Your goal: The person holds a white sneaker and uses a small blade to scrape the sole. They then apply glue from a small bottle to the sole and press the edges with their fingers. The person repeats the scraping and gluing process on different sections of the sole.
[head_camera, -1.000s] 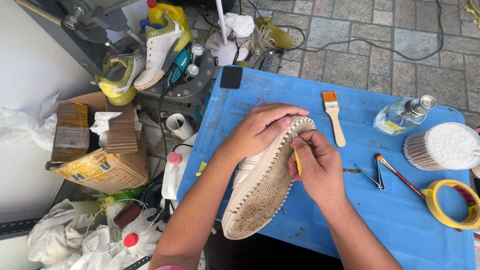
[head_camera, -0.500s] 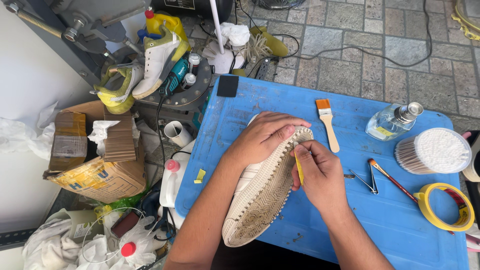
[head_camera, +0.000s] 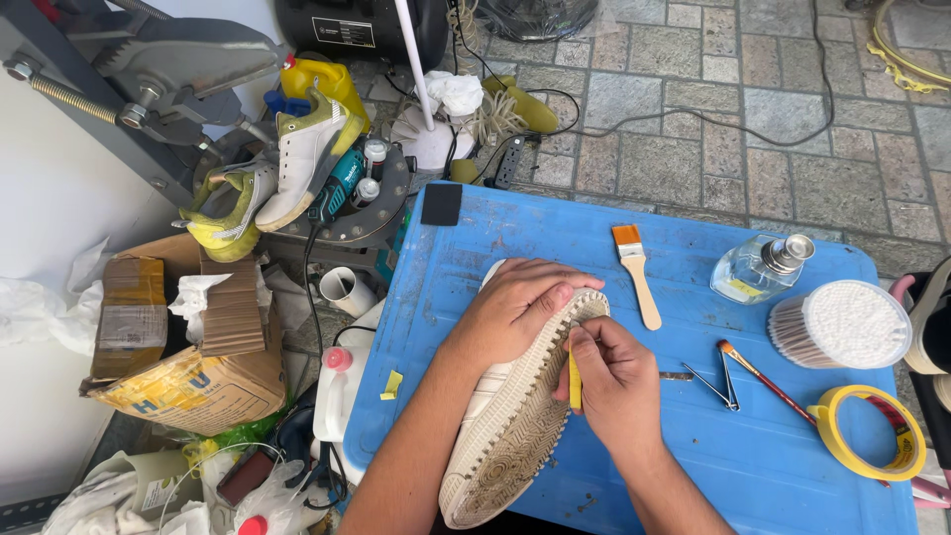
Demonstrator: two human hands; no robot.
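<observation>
The left hand (head_camera: 520, 307) clamped the white sneaker (head_camera: 515, 416) sole-up; the right hand (head_camera: 619, 381) pinched a yellow tool (head_camera: 574, 381) against its edge; a slip could have gouged the rubber.

A floor of grey square paving stones (head_camera: 693, 149) fills the upper right of the frame, with thin black cables (head_camera: 693, 117) trailing across it in even daylight. A plain white wall (head_camera: 45, 198) runs down the left edge. A worn blue-painted table top (head_camera: 515, 223) takes the lower right. A grey metal machine frame (head_camera: 149, 69) stands at upper left.
</observation>
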